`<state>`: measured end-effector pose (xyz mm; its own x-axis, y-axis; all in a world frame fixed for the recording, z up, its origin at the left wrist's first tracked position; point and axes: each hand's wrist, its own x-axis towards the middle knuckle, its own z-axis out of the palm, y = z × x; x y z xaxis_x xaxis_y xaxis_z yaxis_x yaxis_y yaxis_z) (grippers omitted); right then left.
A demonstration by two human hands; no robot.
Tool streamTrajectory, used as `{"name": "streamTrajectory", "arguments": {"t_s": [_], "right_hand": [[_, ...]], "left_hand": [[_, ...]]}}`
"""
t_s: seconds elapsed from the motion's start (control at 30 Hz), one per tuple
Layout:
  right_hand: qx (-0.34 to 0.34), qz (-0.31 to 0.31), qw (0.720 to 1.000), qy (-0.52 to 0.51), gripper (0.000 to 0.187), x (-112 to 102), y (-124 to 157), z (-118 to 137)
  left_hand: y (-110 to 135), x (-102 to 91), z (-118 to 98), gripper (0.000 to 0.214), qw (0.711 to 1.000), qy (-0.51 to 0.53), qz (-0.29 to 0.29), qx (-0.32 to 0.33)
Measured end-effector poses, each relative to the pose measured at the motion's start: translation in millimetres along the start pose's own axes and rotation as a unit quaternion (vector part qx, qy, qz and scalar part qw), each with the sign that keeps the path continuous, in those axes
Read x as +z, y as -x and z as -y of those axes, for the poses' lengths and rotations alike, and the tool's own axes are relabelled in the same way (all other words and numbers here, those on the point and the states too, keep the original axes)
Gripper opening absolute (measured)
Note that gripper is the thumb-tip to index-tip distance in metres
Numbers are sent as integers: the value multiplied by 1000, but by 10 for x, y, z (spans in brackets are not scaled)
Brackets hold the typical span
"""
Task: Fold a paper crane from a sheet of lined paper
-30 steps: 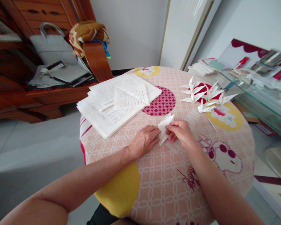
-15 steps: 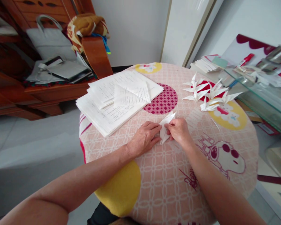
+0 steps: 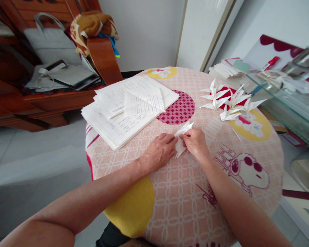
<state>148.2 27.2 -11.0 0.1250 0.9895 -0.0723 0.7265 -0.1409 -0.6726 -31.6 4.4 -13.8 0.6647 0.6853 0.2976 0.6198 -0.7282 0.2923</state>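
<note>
The fingers of the left hand (image 3: 159, 151) and the right hand (image 3: 196, 142) cover part of the folded paper (image 3: 180, 149), so its creases there cannot be seen. The writing on the paper stack (image 3: 127, 127) is too small for reading. The metal container (image 3: 307, 59) is blurred and cut by the right edge.

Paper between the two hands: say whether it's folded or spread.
Folded: the white paper is compact with pointed ends, the left hand and right hand both on it.

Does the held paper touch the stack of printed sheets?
Apart: the head view shows tablecloth between the held paper and the stack of printed sheets.
</note>
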Motion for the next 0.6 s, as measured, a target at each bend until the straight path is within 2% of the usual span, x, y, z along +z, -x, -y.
{"name": "streamTrajectory", "arguments": {"t_s": [0.2, 0.6], "right_hand": [[-15, -14, 999, 32, 31, 6, 10, 13], [-18, -25, 999, 28, 27, 26, 11, -11]], "left_hand": [[0, -33, -2, 34, 1000, 8, -7, 6], [-12, -42, 15, 45, 1000, -7, 28, -11]]}}
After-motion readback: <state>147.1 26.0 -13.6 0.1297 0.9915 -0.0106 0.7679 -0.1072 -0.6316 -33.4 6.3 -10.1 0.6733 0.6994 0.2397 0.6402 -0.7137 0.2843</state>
